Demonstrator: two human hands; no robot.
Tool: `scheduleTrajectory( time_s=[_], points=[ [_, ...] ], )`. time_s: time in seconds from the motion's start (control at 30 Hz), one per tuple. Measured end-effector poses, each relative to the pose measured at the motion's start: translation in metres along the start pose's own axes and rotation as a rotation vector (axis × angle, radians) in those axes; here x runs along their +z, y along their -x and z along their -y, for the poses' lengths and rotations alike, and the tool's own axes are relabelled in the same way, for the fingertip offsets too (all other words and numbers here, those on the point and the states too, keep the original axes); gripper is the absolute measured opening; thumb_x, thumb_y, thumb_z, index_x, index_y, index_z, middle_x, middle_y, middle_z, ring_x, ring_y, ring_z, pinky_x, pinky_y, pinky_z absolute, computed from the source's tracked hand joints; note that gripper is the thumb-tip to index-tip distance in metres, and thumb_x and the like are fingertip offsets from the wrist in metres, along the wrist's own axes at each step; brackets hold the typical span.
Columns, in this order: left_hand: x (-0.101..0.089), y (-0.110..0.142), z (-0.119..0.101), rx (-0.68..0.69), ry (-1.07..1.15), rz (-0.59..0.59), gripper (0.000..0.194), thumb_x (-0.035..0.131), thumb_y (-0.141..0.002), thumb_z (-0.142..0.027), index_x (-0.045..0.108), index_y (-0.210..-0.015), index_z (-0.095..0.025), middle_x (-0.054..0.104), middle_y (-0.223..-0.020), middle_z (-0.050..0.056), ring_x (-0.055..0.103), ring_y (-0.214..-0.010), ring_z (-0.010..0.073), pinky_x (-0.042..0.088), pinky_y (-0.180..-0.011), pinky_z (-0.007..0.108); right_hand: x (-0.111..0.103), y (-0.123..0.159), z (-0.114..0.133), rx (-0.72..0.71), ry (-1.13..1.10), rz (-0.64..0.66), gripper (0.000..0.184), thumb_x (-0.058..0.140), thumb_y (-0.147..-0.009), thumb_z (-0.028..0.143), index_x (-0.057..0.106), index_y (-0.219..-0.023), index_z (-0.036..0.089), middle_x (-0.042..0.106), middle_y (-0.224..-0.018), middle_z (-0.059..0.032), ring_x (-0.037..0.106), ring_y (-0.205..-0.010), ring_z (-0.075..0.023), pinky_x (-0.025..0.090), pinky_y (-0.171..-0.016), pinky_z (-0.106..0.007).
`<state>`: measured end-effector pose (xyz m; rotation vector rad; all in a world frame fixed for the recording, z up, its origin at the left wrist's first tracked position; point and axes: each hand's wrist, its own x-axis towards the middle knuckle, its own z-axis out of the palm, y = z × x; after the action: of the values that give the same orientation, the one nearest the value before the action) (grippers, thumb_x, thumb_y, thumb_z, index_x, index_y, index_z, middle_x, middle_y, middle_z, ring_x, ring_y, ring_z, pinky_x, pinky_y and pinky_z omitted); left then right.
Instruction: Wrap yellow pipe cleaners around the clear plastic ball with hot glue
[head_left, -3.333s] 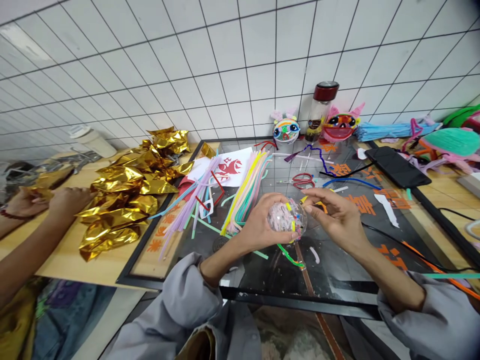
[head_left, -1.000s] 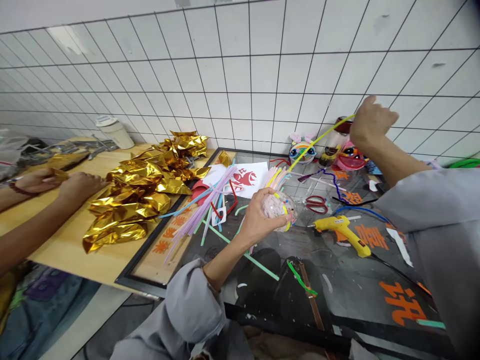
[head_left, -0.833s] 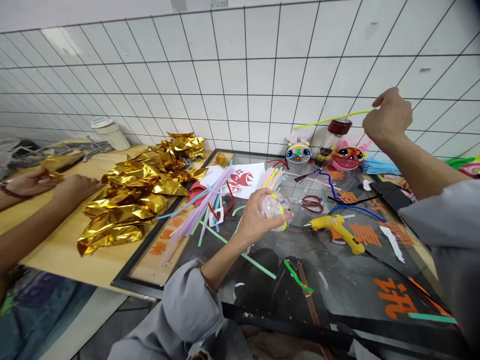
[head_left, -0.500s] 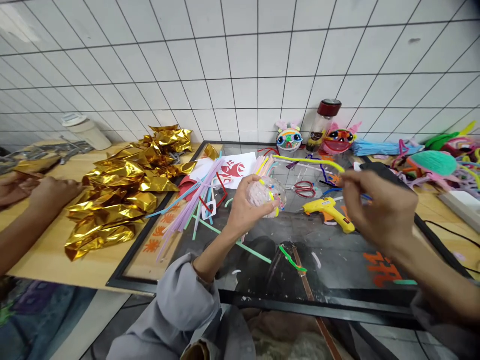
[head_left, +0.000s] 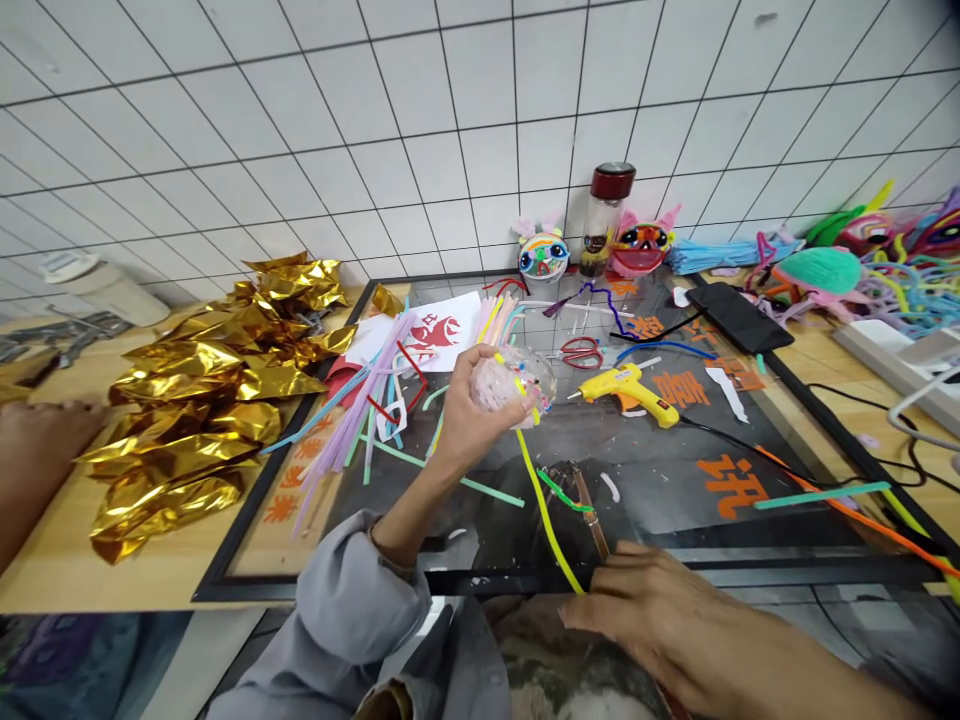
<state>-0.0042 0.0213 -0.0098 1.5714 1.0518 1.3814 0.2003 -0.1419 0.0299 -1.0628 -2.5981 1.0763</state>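
Note:
My left hand (head_left: 480, 415) grips a clear plastic ball (head_left: 551, 375) with white, crinkled filling and a yellow strip around its middle. Small coloured bits show on the ball's right side. Low at the front edge, my right hand (head_left: 637, 610) pinches the end of a yellow pipe cleaner (head_left: 541, 510), which runs up in a curve to just under the ball. Whether its upper end is joined to the ball cannot be made out. Right of the ball lies a yellow glue gun (head_left: 634, 392). A short green pipe cleaner (head_left: 562, 492) lies below the ball.
Pastel pipe cleaners (head_left: 375, 400), red-handled scissors (head_left: 581, 352) and a black phone (head_left: 739, 318) lie on the framed board. A bottle (head_left: 600, 220) and two decorated balls stand by the wall. Gold foil (head_left: 195, 390) covers the left side, near another person's hand (head_left: 45, 440). A power strip (head_left: 900, 370) lies right.
My right hand pulled a yellow pipe cleaner up from the bunch, swung it right, then brought it down to the front edge. My left hand kept hold of the ball.

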Motion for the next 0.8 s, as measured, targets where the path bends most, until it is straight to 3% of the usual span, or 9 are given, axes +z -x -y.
scheduleTrajectory(
  time_s=[0.1, 0.17, 0.3, 0.37, 0.43, 0.5, 0.57, 0.67, 0.8],
  points=[
    [0.0, 0.002, 0.005, -0.015, -0.003, 0.042, 0.064, 0.082, -0.06, -0.033, 0.05, -0.115, -0.023, 0.058, -0.109, 0.002, 0.059, -0.096, 0.0184, 0.048, -0.087, 0.03, -0.008, -0.005, -0.006, 0.008, 0.053, 0.066, 0.036, 0.043, -0.097, 0.015, 0.063, -0.122, 0.03, 0.072, -0.094, -0.0031, 0.068, -0.094, -0.019, 0.047, -0.092, -0.033],
    [0.001, 0.004, 0.007, -0.012, -0.026, 0.06, 0.064, 0.083, -0.061, -0.032, 0.051, -0.116, -0.022, 0.06, -0.11, 0.003, 0.06, -0.099, 0.0198, 0.048, -0.089, 0.031, -0.018, -0.007, -0.01, -0.009, 0.09, 0.04, 0.032, 0.043, -0.1, 0.023, 0.065, -0.122, 0.029, 0.073, -0.094, -0.0036, 0.069, -0.091, -0.0184, 0.048, -0.088, -0.031],
    [0.003, 0.008, 0.005, 0.016, -0.083, 0.065, 0.063, 0.084, -0.06, -0.029, 0.054, -0.115, -0.022, 0.06, -0.12, 0.006, 0.059, -0.111, 0.0248, 0.047, -0.097, 0.036, -0.049, -0.017, -0.028, 0.015, 0.196, -0.206, 0.033, 0.039, -0.102, 0.029, 0.068, -0.117, 0.025, 0.076, -0.096, -0.0056, 0.071, -0.083, -0.0174, 0.05, -0.078, -0.028],
    [0.004, 0.01, 0.003, 0.016, -0.103, 0.068, 0.063, 0.084, -0.059, -0.028, 0.054, -0.115, -0.022, 0.06, -0.12, 0.007, 0.059, -0.113, 0.0264, 0.047, -0.099, 0.039, -0.069, -0.028, -0.042, 0.044, 0.247, -0.326, 0.037, 0.036, -0.103, 0.033, 0.069, -0.116, 0.023, 0.076, -0.104, -0.0069, 0.072, -0.093, -0.0195, 0.051, -0.082, -0.03],
    [0.005, 0.011, 0.001, 0.013, -0.122, 0.075, 0.064, 0.084, -0.059, -0.029, 0.054, -0.115, -0.021, 0.06, -0.121, 0.008, 0.058, -0.115, 0.028, 0.046, -0.102, 0.042, -0.086, -0.04, -0.058, 0.247, 0.376, -0.436, 0.039, 0.035, -0.101, 0.036, 0.07, -0.108, 0.02, 0.077, -0.097, -0.0086, 0.073, -0.088, -0.0222, 0.051, -0.073, -0.031],
    [0.006, 0.011, -0.001, 0.011, -0.137, 0.077, 0.064, 0.083, -0.06, -0.031, 0.054, -0.115, -0.021, 0.059, -0.122, 0.009, 0.058, -0.117, 0.0288, 0.044, -0.104, 0.044, -0.098, -0.052, -0.074, 0.59, 0.635, -0.487, 0.039, 0.038, -0.099, 0.039, 0.07, -0.098, 0.017, 0.076, -0.09, -0.0128, 0.072, -0.08, -0.028, 0.047, -0.061, -0.034],
    [0.006, 0.011, -0.002, 0.012, -0.144, 0.074, 0.063, 0.083, -0.06, -0.032, 0.054, -0.115, -0.021, 0.059, -0.122, 0.009, 0.058, -0.116, 0.0285, 0.043, -0.105, 0.045, -0.102, -0.061, -0.089, 0.808, 0.761, -0.432, 0.042, 0.041, -0.098, 0.046, 0.067, -0.102, 0.013, 0.074, -0.102, -0.018, 0.072, -0.088, -0.0336, 0.044, -0.058, -0.035],
    [0.005, 0.011, -0.003, 0.035, -0.152, 0.084, 0.063, 0.083, -0.061, -0.032, 0.054, -0.116, -0.021, 0.059, -0.123, 0.009, 0.058, -0.116, 0.0277, 0.042, -0.107, 0.045, -0.099, -0.067, -0.107, 0.938, 0.735, -0.282, 0.048, 0.045, -0.095, 0.054, 0.062, -0.108, 0.011, 0.074, -0.1, -0.0198, 0.073, -0.086, -0.035, 0.042, -0.058, -0.035],
    [0.005, 0.013, -0.005, 0.093, -0.2, 0.113, 0.063, 0.084, -0.062, -0.031, 0.054, -0.116, -0.022, 0.058, -0.126, 0.008, 0.055, -0.122, 0.0283, 0.039, -0.11, 0.046, -0.094, -0.066, -0.117, 1.018, 0.659, -0.265, 0.053, 0.05, -0.091, 0.059, 0.057, -0.113, 0.012, 0.074, -0.092, -0.0187, 0.073, -0.087, -0.0354, 0.042, -0.06, -0.034]
  ],
)
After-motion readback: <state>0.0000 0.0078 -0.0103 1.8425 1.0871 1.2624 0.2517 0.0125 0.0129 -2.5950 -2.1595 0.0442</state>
